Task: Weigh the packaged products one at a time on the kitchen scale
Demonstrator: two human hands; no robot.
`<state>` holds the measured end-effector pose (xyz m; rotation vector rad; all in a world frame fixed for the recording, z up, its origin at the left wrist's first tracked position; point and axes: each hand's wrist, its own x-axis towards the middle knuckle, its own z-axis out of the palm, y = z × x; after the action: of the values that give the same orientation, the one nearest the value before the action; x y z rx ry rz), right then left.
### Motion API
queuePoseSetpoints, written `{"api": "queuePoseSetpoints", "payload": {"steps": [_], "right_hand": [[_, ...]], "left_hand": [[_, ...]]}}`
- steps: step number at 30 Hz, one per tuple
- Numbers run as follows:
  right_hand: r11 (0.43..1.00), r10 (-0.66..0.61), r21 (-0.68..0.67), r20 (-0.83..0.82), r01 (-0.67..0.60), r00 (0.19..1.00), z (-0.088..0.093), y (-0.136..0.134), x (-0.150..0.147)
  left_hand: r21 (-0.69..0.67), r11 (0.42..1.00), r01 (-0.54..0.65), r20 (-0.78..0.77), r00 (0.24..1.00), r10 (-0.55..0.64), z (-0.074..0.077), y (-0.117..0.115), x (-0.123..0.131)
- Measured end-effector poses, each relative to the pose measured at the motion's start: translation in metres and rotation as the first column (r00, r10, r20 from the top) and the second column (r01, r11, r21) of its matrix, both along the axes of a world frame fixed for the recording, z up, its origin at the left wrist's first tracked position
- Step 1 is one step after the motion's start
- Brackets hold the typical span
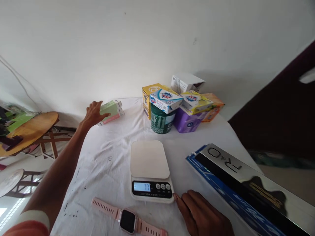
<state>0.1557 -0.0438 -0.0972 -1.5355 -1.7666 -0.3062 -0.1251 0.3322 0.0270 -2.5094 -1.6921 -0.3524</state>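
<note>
At the table's left far edge, my left hand (94, 113) reaches over a small group of stacked slim boxes (112, 111), green and pink with white ends. Its thumb and fingers are apart, with the thumb over the green top. My right hand (204, 214) rests on the cloth at the front right, fingers curled together with nothing visible in them. One fingertip is at the front right corner of a white digital kitchen scale (149, 159). The scale's plate is bare and its lit display seems to read 77. A pink-strapped smartwatch (128, 220) lies in front of the scale.
Behind the scale stand a dark green tub (161, 123), a purple pack (188, 121), a yellow box (147, 101), an orange box (214, 106) and soap boxes (166, 98). Long blue and silver boxes (246, 180) lie at right. A round wooden table (36, 126) stands left.
</note>
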Motion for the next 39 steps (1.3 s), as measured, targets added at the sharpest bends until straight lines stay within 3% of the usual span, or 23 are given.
{"api": "queuePoseSetpoints", "payload": {"steps": [4, 6, 8, 11, 13, 16, 18, 22, 24, 28, 31, 35, 39], "right_hand": [[0.995, -0.027, -0.098, -0.087, 0.018, 0.996, -0.002, 0.0, -0.008], [0.993, -0.018, -0.118, -0.108, 0.005, 0.994, 0.0, -0.003, -0.01], [0.995, -0.008, -0.099, -0.098, -0.001, 0.995, 0.01, -0.01, -0.013], [0.998, -0.053, 0.037, 0.022, 0.052, 0.998, 0.042, -0.023, -0.013], [0.973, -0.219, 0.106, 0.134, 0.206, 0.966, 0.069, -0.029, -0.004], [0.843, -0.528, 0.066, 0.293, 0.534, 0.798, 0.096, -0.029, 0.022], [0.805, -0.553, 0.026, 0.395, 0.593, 0.733, 0.1, -0.024, 0.042], [0.865, -0.432, -0.028, 0.466, 0.501, 0.772, 0.094, -0.02, 0.064], [0.86, -0.431, -0.072, 0.427, 0.505, 0.795, 0.095, -0.021, 0.061], [0.878, -0.424, -0.072, 0.342, 0.473, 0.839, 0.106, -0.013, 0.036], [0.953, -0.253, -0.082, 0.316, 0.292, 0.914, 0.108, 0.008, 0.01], [0.982, -0.012, -0.176, 0.284, 0.065, 0.959, 0.089, 0.048, -0.017], [0.966, 0.078, -0.258, 0.251, -0.011, 0.965, 0.063, 0.079, -0.03]], "left_hand": [[0.191, 0.953, 0.236, 0.047, 0.967, -0.249, -0.007, -0.057, 0.032], [0.154, 0.895, 0.42, 0.103, 0.894, -0.437, -0.015, -0.098, 0.046], [0.077, 0.839, 0.538, 0.198, 0.817, -0.542, -0.026, -0.139, 0.054], [-0.037, 0.853, 0.52, 0.346, 0.808, -0.477, -0.043, -0.183, 0.051], [-0.086, 0.887, 0.453, 0.417, 0.825, -0.381, -0.055, -0.197, 0.04], [-0.129, 0.91, 0.394, 0.47, 0.832, -0.294, -0.073, -0.203, 0.02], [-0.152, 0.909, 0.387, 0.497, 0.825, -0.268, -0.083, -0.202, 0.009], [-0.189, 0.914, 0.359, 0.553, 0.808, -0.203, -0.096, -0.202, 0.0], [-0.189, 0.91, 0.368, 0.572, 0.795, -0.203, -0.098, -0.201, -0.002], [-0.134, 0.891, 0.434, 0.589, 0.758, -0.28, -0.105, -0.197, -0.004], [-0.113, 0.883, 0.455, 0.588, 0.747, -0.31, -0.111, -0.196, -0.006], [-0.11, 0.88, 0.461, 0.593, 0.741, -0.315, -0.115, -0.198, -0.008], [-0.103, 0.905, 0.413, 0.588, 0.759, -0.279, -0.113, -0.201, -0.008]]}}
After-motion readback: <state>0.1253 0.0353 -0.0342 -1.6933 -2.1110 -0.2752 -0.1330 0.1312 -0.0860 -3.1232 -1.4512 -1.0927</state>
